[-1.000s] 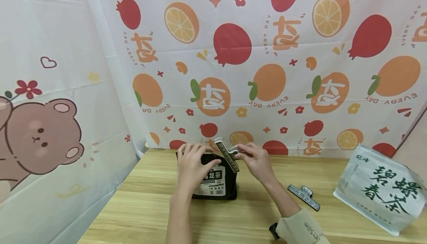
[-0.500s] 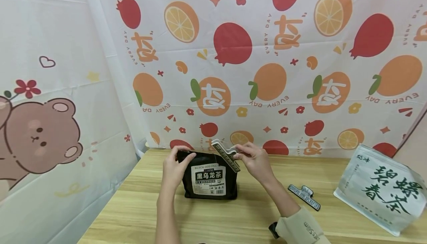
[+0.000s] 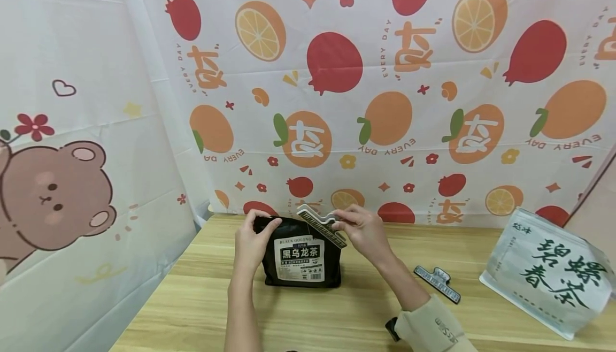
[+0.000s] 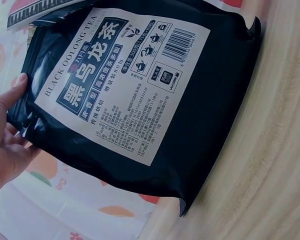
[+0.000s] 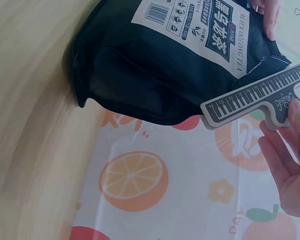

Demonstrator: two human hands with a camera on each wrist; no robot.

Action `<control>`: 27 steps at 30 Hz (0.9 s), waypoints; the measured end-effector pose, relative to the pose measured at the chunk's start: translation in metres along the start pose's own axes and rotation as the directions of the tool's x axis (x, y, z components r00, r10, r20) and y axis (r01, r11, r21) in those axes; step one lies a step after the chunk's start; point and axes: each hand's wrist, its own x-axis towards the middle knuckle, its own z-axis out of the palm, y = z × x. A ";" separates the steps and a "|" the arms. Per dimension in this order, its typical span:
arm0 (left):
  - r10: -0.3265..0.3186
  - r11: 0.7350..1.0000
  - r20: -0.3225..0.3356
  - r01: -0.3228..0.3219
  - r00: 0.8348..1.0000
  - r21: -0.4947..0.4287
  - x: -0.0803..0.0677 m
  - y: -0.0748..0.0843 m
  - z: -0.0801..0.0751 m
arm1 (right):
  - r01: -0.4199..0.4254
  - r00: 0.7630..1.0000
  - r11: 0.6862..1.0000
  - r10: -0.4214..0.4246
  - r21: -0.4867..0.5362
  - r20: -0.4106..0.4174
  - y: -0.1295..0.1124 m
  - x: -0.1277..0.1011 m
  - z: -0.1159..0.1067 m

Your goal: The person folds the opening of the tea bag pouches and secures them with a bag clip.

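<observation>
while two hands [image 3: 250, 242] work, one black tea bag [image 3: 302, 255], two clips [image 3: 320, 225]

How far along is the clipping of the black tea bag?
Done: the black tea bag stands upright on the table, its top corner gripped by the left hand. In hand: the right hand pinches the piano-key clip at the bag's top edge; whether it has bitten the fold cannot be told. Left: seating the clip. A second clip and the white tea bag lie untouched.
</observation>
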 end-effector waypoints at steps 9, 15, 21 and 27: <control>0.002 1.000 -0.024 -0.002 1.000 0.028 0.000 0.002 0.001 | 0.133 0.991 0.990 -0.133 -0.055 -0.007 -0.003 -0.002 0.002; 0.003 1.000 0.010 -0.004 1.000 0.028 0.000 0.000 -0.001 | 0.200 0.978 0.975 -0.205 -0.095 -0.038 -0.003 -0.003 0.005; 0.009 1.000 0.082 -0.009 0.997 0.007 -0.002 0.001 -0.007 | 0.195 0.979 0.967 -0.203 -0.166 -0.030 -0.004 -0.002 0.010; -0.012 1.000 0.118 0.013 0.993 -0.008 -0.006 0.014 -0.009 | 0.161 0.987 0.961 -0.163 -0.224 0.007 -0.008 0.001 0.011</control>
